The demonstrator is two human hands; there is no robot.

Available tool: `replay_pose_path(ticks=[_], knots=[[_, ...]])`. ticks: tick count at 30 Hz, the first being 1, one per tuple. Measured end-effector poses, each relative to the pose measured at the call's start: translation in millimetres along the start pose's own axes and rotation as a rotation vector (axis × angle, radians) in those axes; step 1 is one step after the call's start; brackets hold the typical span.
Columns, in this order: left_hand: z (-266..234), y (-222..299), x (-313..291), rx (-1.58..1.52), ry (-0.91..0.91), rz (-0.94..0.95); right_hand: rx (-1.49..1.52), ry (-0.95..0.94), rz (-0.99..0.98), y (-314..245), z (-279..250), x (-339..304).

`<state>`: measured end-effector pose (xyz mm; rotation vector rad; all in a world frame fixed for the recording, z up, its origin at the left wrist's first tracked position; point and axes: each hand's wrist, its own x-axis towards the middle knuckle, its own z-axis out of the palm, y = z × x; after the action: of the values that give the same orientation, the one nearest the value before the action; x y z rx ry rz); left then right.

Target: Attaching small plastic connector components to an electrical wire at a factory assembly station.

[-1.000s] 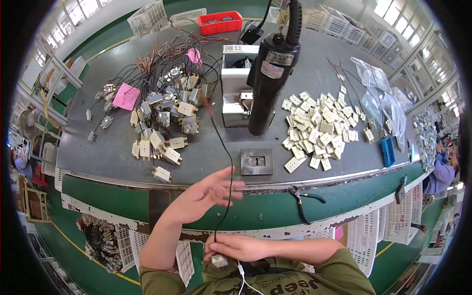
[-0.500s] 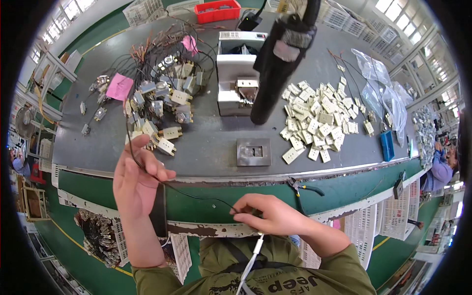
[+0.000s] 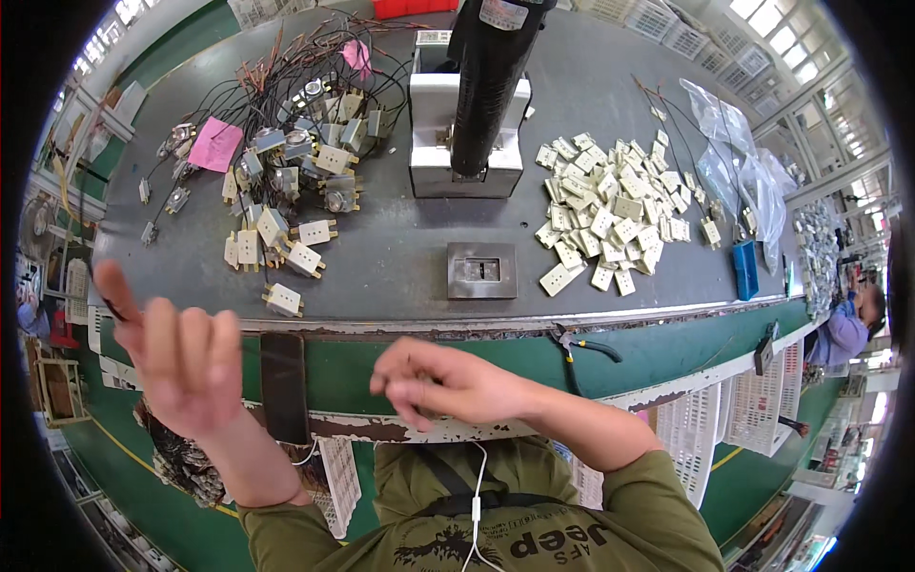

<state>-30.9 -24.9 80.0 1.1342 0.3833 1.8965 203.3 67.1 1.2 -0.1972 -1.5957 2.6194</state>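
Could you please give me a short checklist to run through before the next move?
1. Left hand empty: cannot tell, it is blurred.
2. Right hand empty: cannot tell, its fingers are curled.
3. Metal block clear of both hands: ok.
4. Pliers set down: ok, lying on the green ledge.
5. Wired parts laid apart: not ok, most lie heaped.
6. Cream pieces separate from that heap: ok, piled farther right.
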Motion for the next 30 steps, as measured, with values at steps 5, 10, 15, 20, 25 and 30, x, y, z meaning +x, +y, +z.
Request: replay_pose_path(ticks=[5, 10, 15, 20, 25, 30], knots=[[-39.4, 16.5, -13.2, -0.279, 0.37, 0.123, -0.37, 0.056, 0.222, -25.5, -13.3, -32.0], [-63.0, -8.2, -17.7, 0.226, 0.455, 0.223, -1.144, 0.336, -0.077, -3.9, -16.5, -59.7], [-35.5, -38.0, -17.2, 0.324, 0.612, -0.143, -0.899, 0.448, -0.165, -5.8, -18.7, -66.7], [-3.0, -71.8, -44.6, 0.166, 0.309, -0.344, -1.171, 0.55, -0.347, -0.1, -20.4, -49.1], [-8.0, -62.0, -40.4, 0.58, 0.185, -0.259, -1.349, 0.569, -0.221, 0.5, -33.3, -49.2], [-5.8, -68.4, -39.1, 0.59, 0.251, -0.361, -0.909, 0.706, -0.225, 5.8, -22.1, -47.6]])
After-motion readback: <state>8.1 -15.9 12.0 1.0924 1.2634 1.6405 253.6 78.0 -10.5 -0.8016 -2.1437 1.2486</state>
